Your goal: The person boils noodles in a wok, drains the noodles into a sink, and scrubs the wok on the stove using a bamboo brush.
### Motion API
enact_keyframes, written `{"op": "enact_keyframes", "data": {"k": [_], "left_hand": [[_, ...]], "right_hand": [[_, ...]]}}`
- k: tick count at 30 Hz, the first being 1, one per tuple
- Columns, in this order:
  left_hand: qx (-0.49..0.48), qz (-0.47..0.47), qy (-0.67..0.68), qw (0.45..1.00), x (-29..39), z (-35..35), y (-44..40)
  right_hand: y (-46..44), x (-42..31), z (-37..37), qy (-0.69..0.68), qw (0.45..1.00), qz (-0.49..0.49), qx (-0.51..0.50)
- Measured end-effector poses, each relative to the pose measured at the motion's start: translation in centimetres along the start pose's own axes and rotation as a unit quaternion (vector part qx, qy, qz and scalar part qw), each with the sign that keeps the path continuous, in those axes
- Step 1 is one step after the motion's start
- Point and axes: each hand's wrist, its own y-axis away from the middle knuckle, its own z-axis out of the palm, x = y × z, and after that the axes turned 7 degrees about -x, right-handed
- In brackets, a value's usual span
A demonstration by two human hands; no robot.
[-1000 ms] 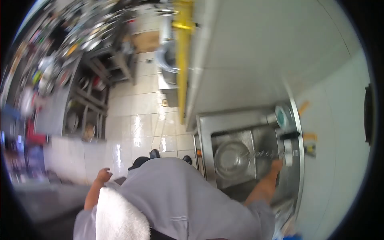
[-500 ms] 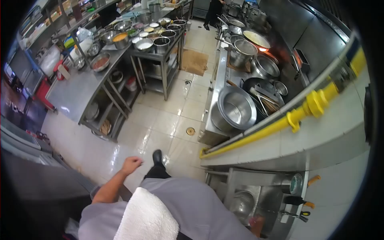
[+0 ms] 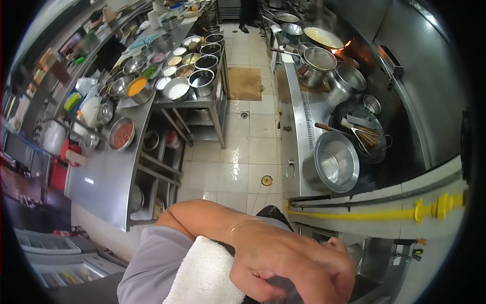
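Open floor [image 3: 255, 152] at centre was edged by the steel table [image 3: 104, 185] and stove [image 3: 294, 167], while at lower centre the left hand [image 3: 298, 261] was seen curled beside the white towel [image 3: 202, 276], its hold, like that of the half-hidden right hand [image 3: 336, 245], impossible to tell.

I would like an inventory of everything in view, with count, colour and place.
Bowls: many, mostly silver, on left tables
Large pot: one, silver, near end of stove
Flame: one, orange, farther along stove
Cardboard: one, brown, on floor
Drains: at least two, grey and brass, on floor
Pipe: one, yellow, right side
Sink: one, grey, lower right
Co-worker: at least one, in black, far end
Towel: one, white, bottom centre
Left fingers: several, bare, beside towel
Right fingers: count unclear, apparently beyond left ones
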Motion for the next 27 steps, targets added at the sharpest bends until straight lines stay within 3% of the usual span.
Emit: {"op": "enact_keyframes", "data": {"k": [1,3,6,8,10,12,15,16,18,20,22,24,25,27], "left_hand": [[0.043,0.086,0.025,0.995,-1.5,-0.5,-0.5],[0.084,0.163,0.055,0.981,-2.9,-4.9,-0.1],[0.038,0.149,0.018,0.988,-4.1,-13.4,1.2],[0.078,0.166,0.044,0.982,-4.4,-16.7,0.7],[0.126,0.14,0.073,0.979,-3.8,-20.9,-0.2],[0.163,0.108,0.089,0.977,-3.2,-24.2,-0.9],[0.188,0.092,0.053,0.976,-1.4,-30.3,-1.4],[0.091,0.018,-0.011,0.996,0.7,-35.7,-1.3],[-0.002,-0.052,-0.079,0.996,4.2,-43.5,0.2],[0.062,-0.225,-0.221,0.947,6.4,-48.5,2.8],[0.127,-0.319,-0.294,0.892,8.7,-52.7,7.9],[0.198,-0.416,-0.276,0.844,10.7,-55.3,13.7],[0.2,-0.415,-0.279,0.843,10.6,-55.2,15.7],[0.312,-0.497,-0.248,0.771,13.7,-59.6,20.8]], "right_hand": [[-0.9,-2.1,0.6,-0.078,0.992,-0.094,0.024],[-1.2,-12.2,-0.9,-0.119,0.984,-0.115,0.059],[-3.9,-23.0,-5.8,-0.175,0.967,-0.151,0.105],[-6.7,-26.3,-8.5,-0.236,0.919,-0.246,0.195],[-9.4,-30.2,-12.6,-0.208,0.901,-0.293,0.243],[-11.9,-34.5,-15.9,-0.285,0.871,-0.307,0.257],[-15.8,-40.0,-20.6,-0.292,0.859,-0.321,0.273],[-17.6,-42.2,-22.9,-0.24,0.88,-0.318,0.258],[-21.7,-46.9,-26.7,-0.152,0.91,-0.301,0.242],[-25.0,-49.8,-28.9,-0.056,0.91,-0.307,0.272],[-28.4,-53.1,-30.8,-0.036,0.91,-0.307,0.275],[-30.5,-56.1,-32.4,-0.017,0.91,-0.31,0.274],[-30.1,-56.8,-32.8,0.014,0.912,-0.289,0.289],[-34.3,-62.2,-33.4,0.059,0.911,-0.269,0.307]]}}
